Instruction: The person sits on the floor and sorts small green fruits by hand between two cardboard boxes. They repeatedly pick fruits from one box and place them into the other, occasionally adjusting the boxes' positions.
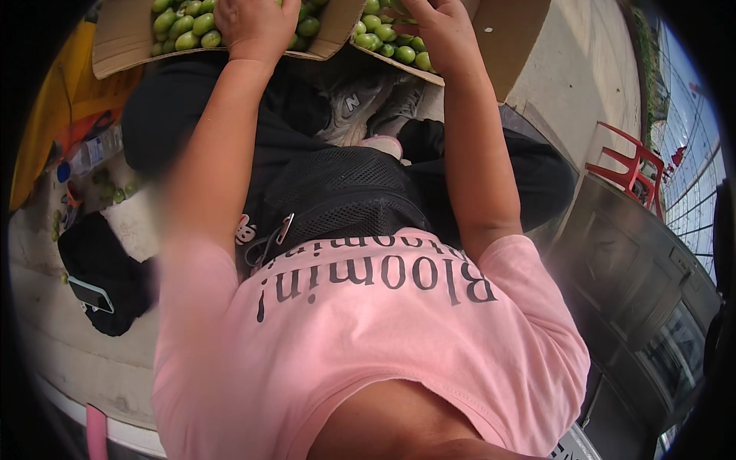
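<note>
At the top edge, my left hand (256, 29) is over a cardboard box (123, 43) of small green oval fruits (187, 40). Its fingertips are cut off by the frame, so what they hold is hidden. On the other side, my right hand (445, 34) reaches over a second cardboard box (512, 34) with similar green fruits (404, 54). Its fingers are partly spread at the fruits. Whether they grip one cannot be told. The two boxes stand side by side beyond my crossed legs.
A black mesh waist bag (345, 190) lies on my lap. At left are a plastic bottle (98, 150), loose green fruits (119, 195), and a phone (91, 294) on black cloth (100, 247). A red plastic chair (624, 167) and a dark metal door panel (638, 270) are at right.
</note>
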Demonstrator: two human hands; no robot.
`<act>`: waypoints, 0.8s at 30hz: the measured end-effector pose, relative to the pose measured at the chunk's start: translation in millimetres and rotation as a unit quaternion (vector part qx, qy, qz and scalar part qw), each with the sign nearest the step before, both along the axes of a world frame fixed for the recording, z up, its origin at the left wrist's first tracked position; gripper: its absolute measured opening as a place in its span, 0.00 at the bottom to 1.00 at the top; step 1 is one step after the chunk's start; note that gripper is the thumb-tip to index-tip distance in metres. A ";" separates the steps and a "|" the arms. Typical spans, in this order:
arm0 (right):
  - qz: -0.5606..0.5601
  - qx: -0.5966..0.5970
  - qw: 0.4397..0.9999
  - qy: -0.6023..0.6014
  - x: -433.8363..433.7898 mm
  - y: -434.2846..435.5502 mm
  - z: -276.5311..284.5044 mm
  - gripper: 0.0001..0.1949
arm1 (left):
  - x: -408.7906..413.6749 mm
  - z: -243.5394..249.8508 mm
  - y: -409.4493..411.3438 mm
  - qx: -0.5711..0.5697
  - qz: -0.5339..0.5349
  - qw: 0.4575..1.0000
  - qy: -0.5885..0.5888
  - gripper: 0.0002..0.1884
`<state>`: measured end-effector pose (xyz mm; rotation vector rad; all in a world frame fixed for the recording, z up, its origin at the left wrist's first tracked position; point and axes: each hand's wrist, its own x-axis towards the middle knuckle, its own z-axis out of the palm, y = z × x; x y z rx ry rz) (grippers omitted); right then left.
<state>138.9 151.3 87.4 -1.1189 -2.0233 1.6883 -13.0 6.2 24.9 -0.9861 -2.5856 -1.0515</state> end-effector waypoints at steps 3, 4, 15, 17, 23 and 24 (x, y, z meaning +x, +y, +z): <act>0.008 -0.013 0.999 0.032 -0.7 1.9 -7.9 0.24 | 20.5 10.3 -1.2 0.103 -0.168 0.980 0.041 0.32; 0.018 -0.033 0.999 0.028 -1.6 -0.5 -9.1 0.24 | 28.6 14.7 -0.3 0.122 -0.206 0.970 0.027 0.32; 0.087 -0.003 0.995 -0.044 9.1 47.5 -4.9 0.20 | 21.3 -3.9 6.3 0.154 -0.157 0.975 0.008 0.33; 0.001 0.051 0.992 -0.117 13.8 69.7 -17.3 0.18 | 0.9 -15.6 9.7 0.183 -0.021 0.981 0.051 0.34; 0.112 0.221 0.887 -0.389 52.4 116.3 -110.3 0.28 | 13.6 -12.7 0.0 -0.057 -0.026 0.998 0.000 0.34; 0.104 0.259 0.867 -0.413 65.8 119.1 -135.7 0.28 | 20.1 -10.4 4.4 -0.073 -0.035 0.997 -0.007 0.33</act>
